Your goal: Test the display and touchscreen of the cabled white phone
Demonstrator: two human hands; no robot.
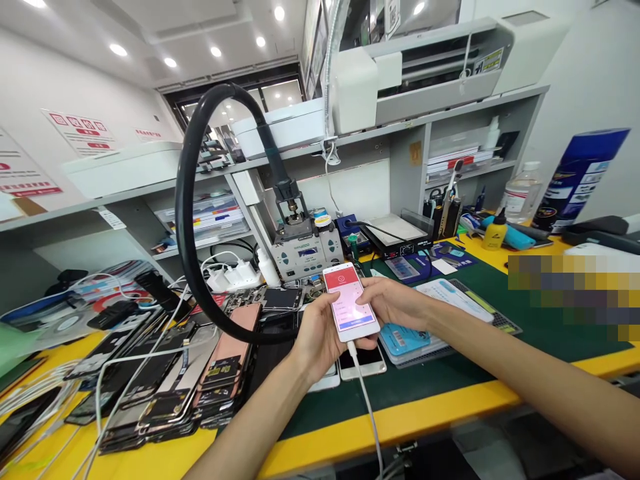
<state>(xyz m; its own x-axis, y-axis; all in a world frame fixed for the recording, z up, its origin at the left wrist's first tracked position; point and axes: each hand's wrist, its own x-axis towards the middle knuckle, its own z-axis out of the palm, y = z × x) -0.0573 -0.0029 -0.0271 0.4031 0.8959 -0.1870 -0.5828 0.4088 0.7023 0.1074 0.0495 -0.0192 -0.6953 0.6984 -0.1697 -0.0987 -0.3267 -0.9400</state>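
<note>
My left hand is wrapped round a white smartphone from below and the left, with its thumb at the screen's left edge. The screen is lit, red at the top and white below. My right hand grips the phone's right side, a finger resting on the screen. A white cable is plugged into the phone's bottom end and trails down over the table's edge. Under the held phone lie two more white phones on the green mat.
A heap of dismantled phones and screens covers the yellow table at the left. A black hose loop arches over a grey rework station. Blue boxes, a hot plate, bottles and tools stand at the right.
</note>
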